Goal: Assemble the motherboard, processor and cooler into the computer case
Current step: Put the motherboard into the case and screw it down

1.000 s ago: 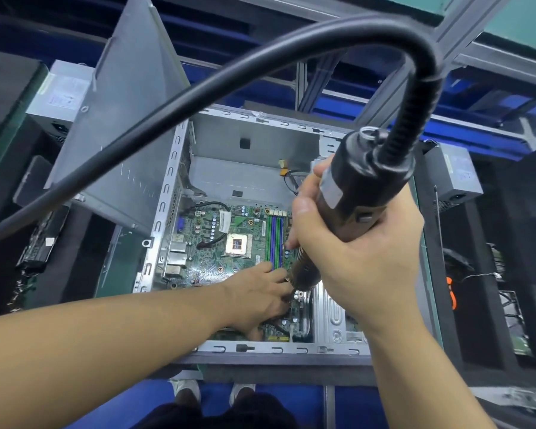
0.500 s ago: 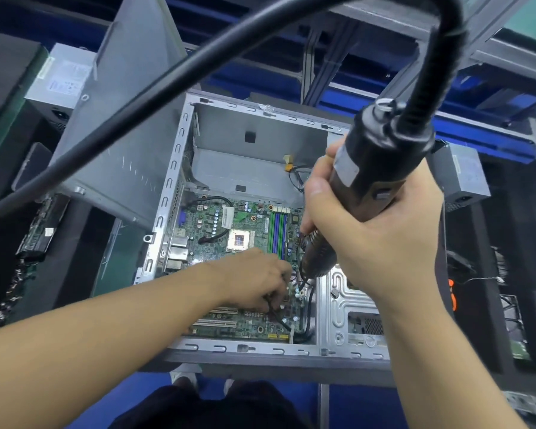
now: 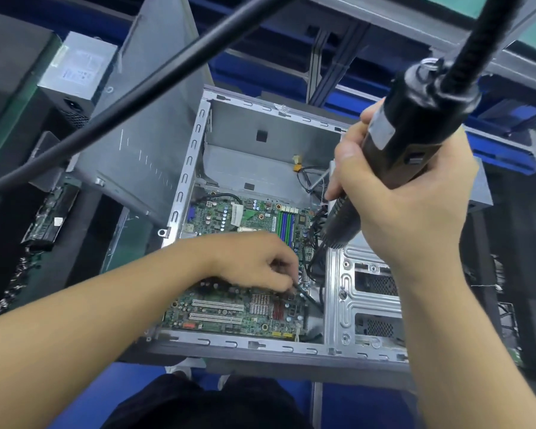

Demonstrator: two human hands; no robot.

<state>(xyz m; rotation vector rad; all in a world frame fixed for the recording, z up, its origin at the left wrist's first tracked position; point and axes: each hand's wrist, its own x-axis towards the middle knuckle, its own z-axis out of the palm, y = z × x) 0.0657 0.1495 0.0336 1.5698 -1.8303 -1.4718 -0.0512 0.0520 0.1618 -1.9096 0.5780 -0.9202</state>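
1. Since half a second ago, the right hand (image 3: 412, 196), clenched round the black cylindrical electric screwdriver (image 3: 415, 119), has lifted up and to the right. The tool's ribbed nose now hangs over the black wire bundle (image 3: 317, 224) at the board's right edge, apart from the left hand (image 3: 257, 264).
2. The left hand stays over the middle of the green motherboard (image 3: 226, 317), fingers curled down at a thin black wire (image 3: 310, 300). It is blurred, so I cannot tell whether it pinches the wire.
3. The motherboard lies flat in the bottom of the open grey metal computer case (image 3: 184, 184).
4. The grey box-shaped power supply (image 3: 106, 57) at upper left carries a white label (image 3: 78, 68), its print too small to read.
5. The lower half of the board shows two long white expansion slots (image 3: 217, 305) and one silver finned heatsink (image 3: 259, 303). One thick black cable (image 3: 167, 72) crosses overhead.
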